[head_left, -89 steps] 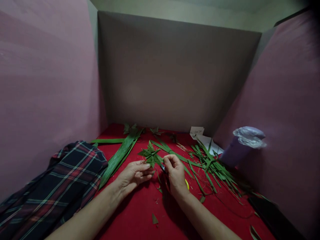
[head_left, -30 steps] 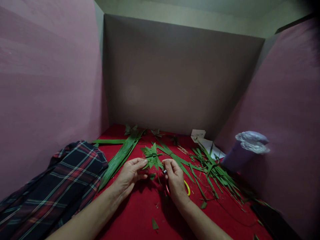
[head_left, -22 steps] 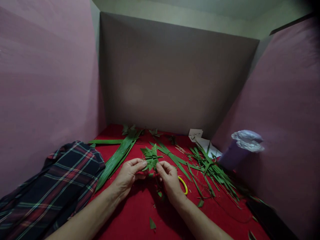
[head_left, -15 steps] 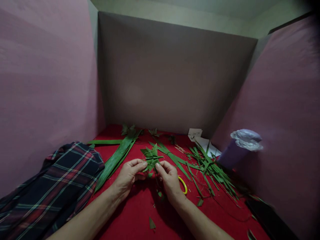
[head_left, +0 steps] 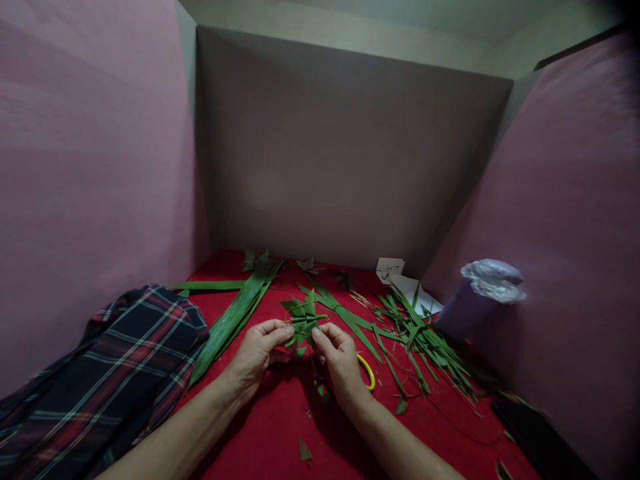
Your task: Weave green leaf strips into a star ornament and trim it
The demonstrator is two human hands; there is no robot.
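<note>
A star-shaped woven leaf piece (head_left: 305, 313) with pointed green tips is held up over the red cloth (head_left: 270, 427). My left hand (head_left: 261, 350) pinches its left edge between thumb and fingers. At the right edge, my right hand (head_left: 340, 357) grips it the same way, thumb on the near face. Thin stalks cross the middle of the piece. Just beyond my right hand lies a yellow ring-shaped handle (head_left: 367, 372), the rest of it hidden by the hand. Small leaf scraps (head_left: 304, 449) lie on the cloth below.
Long broad leaves (head_left: 233, 317) lie at the left, near a plaid garment (head_left: 125, 360). Cut leaf strips (head_left: 425, 333) are heaped at the right. Behind them are white papers (head_left: 413, 292) and a purple container (head_left: 463, 303) with clear plastic on top. A dark flat object (head_left: 540, 437) lies front right.
Almost nothing differs. My right thumb has shifted very slightly on the leaf piece, and both hands keep their hold.
</note>
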